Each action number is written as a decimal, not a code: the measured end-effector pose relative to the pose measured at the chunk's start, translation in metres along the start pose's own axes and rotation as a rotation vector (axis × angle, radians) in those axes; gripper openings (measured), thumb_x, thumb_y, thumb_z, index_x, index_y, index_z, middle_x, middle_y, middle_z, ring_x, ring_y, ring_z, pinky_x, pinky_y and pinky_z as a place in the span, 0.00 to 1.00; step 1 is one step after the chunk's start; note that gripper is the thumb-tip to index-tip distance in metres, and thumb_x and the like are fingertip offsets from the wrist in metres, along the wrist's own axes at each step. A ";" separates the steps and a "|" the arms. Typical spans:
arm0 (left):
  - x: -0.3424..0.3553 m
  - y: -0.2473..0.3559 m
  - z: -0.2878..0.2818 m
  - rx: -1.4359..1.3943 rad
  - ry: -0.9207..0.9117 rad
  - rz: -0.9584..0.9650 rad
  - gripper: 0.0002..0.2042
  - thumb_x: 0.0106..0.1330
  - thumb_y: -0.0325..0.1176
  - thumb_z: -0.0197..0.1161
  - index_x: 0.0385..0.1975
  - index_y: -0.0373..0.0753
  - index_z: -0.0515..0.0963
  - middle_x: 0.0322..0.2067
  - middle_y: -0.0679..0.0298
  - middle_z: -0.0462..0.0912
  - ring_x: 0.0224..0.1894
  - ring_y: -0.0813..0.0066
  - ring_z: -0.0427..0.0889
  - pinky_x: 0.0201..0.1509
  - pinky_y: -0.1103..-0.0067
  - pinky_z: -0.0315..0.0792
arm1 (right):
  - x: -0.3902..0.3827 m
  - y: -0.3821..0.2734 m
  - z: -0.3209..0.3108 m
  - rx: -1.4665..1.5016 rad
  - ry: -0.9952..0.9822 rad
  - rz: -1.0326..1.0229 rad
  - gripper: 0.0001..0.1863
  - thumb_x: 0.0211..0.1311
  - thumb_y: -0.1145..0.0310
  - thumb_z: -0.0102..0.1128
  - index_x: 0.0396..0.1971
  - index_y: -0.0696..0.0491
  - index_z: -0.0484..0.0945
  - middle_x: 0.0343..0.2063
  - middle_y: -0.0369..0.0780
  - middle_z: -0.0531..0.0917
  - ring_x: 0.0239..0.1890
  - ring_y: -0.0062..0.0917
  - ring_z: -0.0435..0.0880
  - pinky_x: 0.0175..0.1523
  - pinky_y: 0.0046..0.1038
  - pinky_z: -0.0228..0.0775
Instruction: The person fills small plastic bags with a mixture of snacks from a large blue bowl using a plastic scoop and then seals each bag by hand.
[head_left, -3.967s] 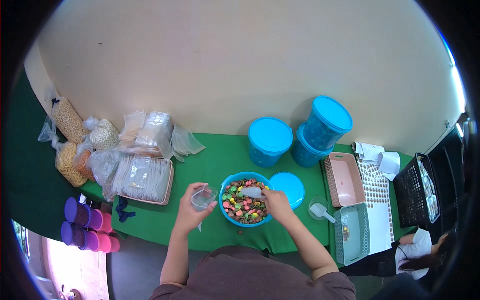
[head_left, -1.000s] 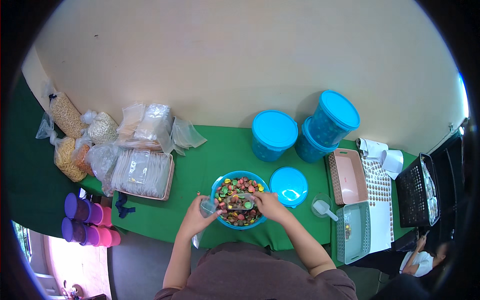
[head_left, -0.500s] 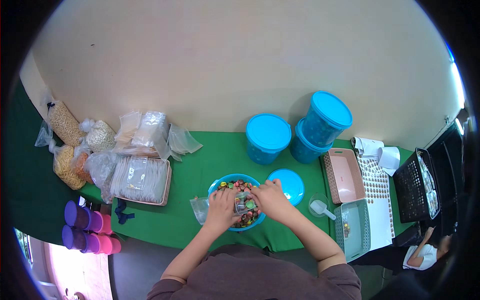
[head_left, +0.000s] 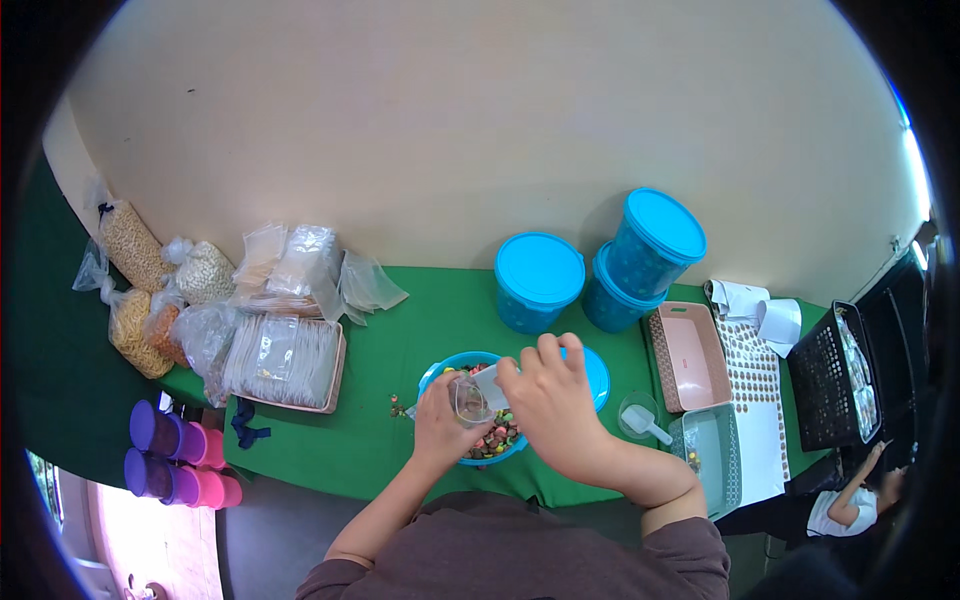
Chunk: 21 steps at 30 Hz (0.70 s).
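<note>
A tilted clear plastic cup (head_left: 489, 383) spans the space between my hands, its round mouth toward my left hand. My right hand (head_left: 555, 395) is raised on the right, closed on the cup's far end. Wrapped around a clear plastic pouch, my left hand (head_left: 440, 418) sits at the cup's mouth. The pouch's lower end (head_left: 398, 407) sticks out left of the hand with a few coloured pieces in it. Below both hands stands a blue tub (head_left: 428, 375) of multicoloured wrapped-looking sweets (head_left: 497, 436). My fingers hide part of the cup and pouch.
A blue lid (head_left: 597, 382) lies right of the tub, near a white scoop (head_left: 640, 415) in a clear round container. Lidded blue buckets (head_left: 540, 285) stand behind. Baskets (head_left: 690, 355) are at right; empty pouches (head_left: 285, 355) and snack bags (head_left: 130, 240) at left. A person (head_left: 845, 505) is far right.
My right hand has risen and turned over, tipping the cup toward my left hand. Coloured pieces now show in the pouch's end, which looked empty before.
</note>
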<state>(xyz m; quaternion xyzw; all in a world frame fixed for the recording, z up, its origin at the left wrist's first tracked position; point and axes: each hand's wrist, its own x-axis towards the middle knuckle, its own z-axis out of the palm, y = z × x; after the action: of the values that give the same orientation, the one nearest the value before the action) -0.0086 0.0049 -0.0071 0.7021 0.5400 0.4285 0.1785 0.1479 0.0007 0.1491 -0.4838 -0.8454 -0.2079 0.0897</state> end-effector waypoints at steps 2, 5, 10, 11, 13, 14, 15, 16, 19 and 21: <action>-0.001 -0.005 -0.002 -0.090 0.015 -0.071 0.35 0.44 0.37 0.79 0.51 0.38 0.67 0.41 0.56 0.78 0.44 0.59 0.79 0.49 0.66 0.73 | 0.001 0.006 0.007 0.020 0.029 0.043 0.06 0.54 0.66 0.64 0.25 0.51 0.77 0.23 0.38 0.76 0.38 0.31 0.73 0.56 0.38 0.56; -0.001 -0.014 -0.013 -0.246 0.079 -0.215 0.30 0.48 0.35 0.77 0.49 0.39 0.67 0.36 0.58 0.80 0.39 0.63 0.82 0.44 0.70 0.76 | 0.003 0.018 0.033 0.032 0.037 0.109 0.10 0.55 0.61 0.65 0.24 0.51 0.78 0.23 0.37 0.77 0.39 0.32 0.73 0.55 0.39 0.57; 0.001 -0.033 -0.033 -0.211 0.183 -0.363 0.28 0.51 0.34 0.75 0.49 0.39 0.67 0.35 0.58 0.80 0.37 0.66 0.82 0.43 0.72 0.75 | -0.013 0.029 0.137 0.158 -0.145 -0.001 0.11 0.54 0.61 0.65 0.24 0.54 0.82 0.26 0.40 0.78 0.42 0.34 0.73 0.57 0.40 0.59; 0.001 -0.037 -0.036 -0.208 0.185 -0.364 0.28 0.51 0.34 0.75 0.49 0.39 0.67 0.35 0.58 0.80 0.37 0.66 0.82 0.43 0.72 0.75 | -0.018 0.026 0.157 0.161 -0.145 -0.003 0.11 0.54 0.61 0.65 0.24 0.54 0.82 0.26 0.40 0.78 0.42 0.34 0.73 0.57 0.40 0.59; 0.000 -0.043 -0.042 -0.145 0.205 -0.347 0.28 0.51 0.33 0.75 0.49 0.39 0.66 0.35 0.58 0.79 0.38 0.65 0.82 0.43 0.72 0.75 | -0.031 0.018 0.187 0.176 -0.065 -0.009 0.11 0.52 0.60 0.68 0.23 0.52 0.82 0.27 0.39 0.77 0.41 0.33 0.73 0.55 0.42 0.59; -0.001 -0.046 -0.044 -0.145 0.204 -0.348 0.28 0.51 0.33 0.75 0.49 0.39 0.66 0.35 0.58 0.79 0.38 0.65 0.82 0.43 0.72 0.75 | -0.037 0.013 0.200 0.176 -0.067 -0.009 0.11 0.52 0.60 0.68 0.23 0.52 0.82 0.27 0.39 0.77 0.41 0.33 0.73 0.55 0.42 0.59; -0.002 -0.050 -0.044 -0.136 0.208 -0.340 0.28 0.52 0.32 0.74 0.50 0.38 0.66 0.34 0.59 0.79 0.37 0.68 0.80 0.41 0.73 0.75 | -0.039 0.007 0.207 0.223 0.005 0.021 0.10 0.52 0.60 0.68 0.23 0.52 0.82 0.27 0.39 0.77 0.41 0.33 0.73 0.54 0.41 0.59; -0.004 -0.053 -0.045 -0.129 0.210 -0.331 0.28 0.52 0.31 0.74 0.50 0.38 0.65 0.34 0.59 0.78 0.36 0.70 0.79 0.40 0.74 0.74 | -0.041 0.004 0.212 0.269 0.076 0.052 0.10 0.52 0.61 0.67 0.23 0.52 0.82 0.27 0.38 0.77 0.40 0.33 0.73 0.53 0.40 0.59; -0.007 -0.057 -0.045 -0.160 0.204 -0.375 0.27 0.53 0.31 0.73 0.50 0.38 0.65 0.34 0.59 0.78 0.37 0.69 0.80 0.42 0.73 0.74 | -0.048 0.007 0.217 0.398 0.017 0.186 0.09 0.52 0.61 0.67 0.24 0.52 0.84 0.27 0.38 0.78 0.39 0.33 0.73 0.50 0.39 0.58; -0.010 -0.058 -0.044 -0.150 0.195 -0.375 0.27 0.53 0.31 0.73 0.50 0.38 0.66 0.34 0.59 0.78 0.37 0.68 0.80 0.42 0.73 0.75 | -0.054 0.011 0.218 0.441 -0.035 0.217 0.09 0.52 0.62 0.67 0.25 0.51 0.84 0.26 0.38 0.78 0.39 0.33 0.73 0.49 0.39 0.57</action>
<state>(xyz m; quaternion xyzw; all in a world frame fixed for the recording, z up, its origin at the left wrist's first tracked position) -0.0790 0.0072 -0.0276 0.5293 0.6426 0.4925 0.2537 0.1958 0.0586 -0.0629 -0.5440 -0.8148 0.0010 0.2005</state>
